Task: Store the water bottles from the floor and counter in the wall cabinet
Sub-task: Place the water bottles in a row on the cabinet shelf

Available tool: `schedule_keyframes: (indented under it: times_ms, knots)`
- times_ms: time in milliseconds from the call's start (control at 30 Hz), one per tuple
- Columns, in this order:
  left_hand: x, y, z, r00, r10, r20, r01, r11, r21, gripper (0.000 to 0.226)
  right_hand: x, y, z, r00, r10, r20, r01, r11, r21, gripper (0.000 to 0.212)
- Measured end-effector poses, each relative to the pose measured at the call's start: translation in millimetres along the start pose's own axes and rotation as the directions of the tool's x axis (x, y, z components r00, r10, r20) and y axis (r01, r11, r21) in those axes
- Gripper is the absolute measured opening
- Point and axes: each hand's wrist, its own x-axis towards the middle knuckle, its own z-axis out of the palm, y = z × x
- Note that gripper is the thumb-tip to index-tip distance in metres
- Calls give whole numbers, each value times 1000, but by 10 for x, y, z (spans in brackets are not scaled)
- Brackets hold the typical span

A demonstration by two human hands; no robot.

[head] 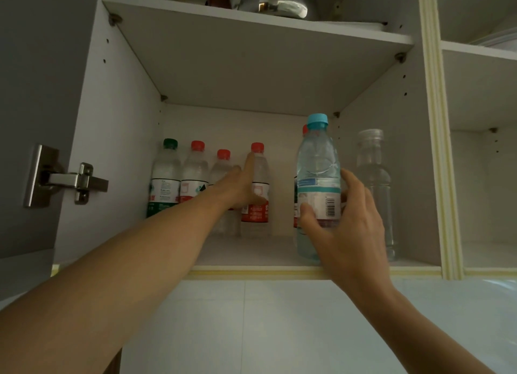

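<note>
Right hand (347,222): fingers curled round blue-capped bottle (317,183) at shelf (251,250) front | Left hand (243,183): fingers straight against red-capped bottle (258,183) | Risk: overhard push toppling back row

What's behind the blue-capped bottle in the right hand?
Behind the blue-capped bottle, held by the right hand, a red-capped bottle shows only cap and label edge; the rest is covered.
</note>
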Motion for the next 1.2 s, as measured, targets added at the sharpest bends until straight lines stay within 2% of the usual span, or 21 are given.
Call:
schedule_keyframes:
  times_ms: [67, 167, 300, 400, 500, 633, 900, 967, 1033, 1067, 1100, 1133, 1200]
  knots:
    - [-14, 15, -6, 994, 64, -88, -50, 988, 148, 125, -3, -7, -4, 1000, 0, -3, 0, 1000, -1, 83]
    - [-33, 0, -60, 965, 201, -171, -114, 901, 418, 115, -7, -6, -8, 1000, -8, -9, 8, 1000, -4, 82]
    - [-53, -20, -26, 964, 259, -59, -164, 753, 638, 102, -12, 9, -16, 1000, -9, -9, 9, 1000, -7, 82]
    - [-60, 15, 29, 969, 246, -13, -171, 709, 684, 97, -10, 12, -17, 1000, -8, -3, 8, 1000, -3, 82]
    - [-80, 30, 33, 974, 225, -21, -149, 708, 690, 96, -4, 6, -22, 1000, -3, 8, 3, 1000, 2, 82]
    - [-111, -30, 9, 983, 182, -18, -105, 640, 761, 98, -7, -7, -34, 1000, -4, 2, 4, 1000, 5, 81]
    - [-171, -8, -21, 990, 141, 8, -98, 648, 755, 99, -10, -2, -19, 1000, -5, 3, 5, 1000, -20, 83]
    - [-218, 56, -98, 990, 137, 14, -115, 766, 632, 93, -12, -2, -17, 1000, -7, 6, 7, 1000, -30, 82]
    - [-294, 179, -252, 990, 122, -73, -97, 955, 281, 82, -15, -8, -20, 1000, -8, 11, 8, 999, -41, 80]
    - [-352, 261, -339, 987, 88, -131, -83, 996, 41, 77, -15, -12, -25, 1000, -11, 11, 12, 999, -44, 80]
    - [-428, 351, -423, 983, 54, -173, -86, 979, -185, 70, -13, -17, -33, 1000, -16, 10, 17, 999, -45, 79]
    - [-523, 442, -499, 981, 30, -194, -103, 921, -377, 61, -10, -24, -42, 1000, -20, 10, 20, 999, -45, 78]
    - [-737, 603, -600, 986, 18, -168, -125, 746, -654, 47, -11, -41, -53, 1000, -12, 26, 12, 999, -30, 77]
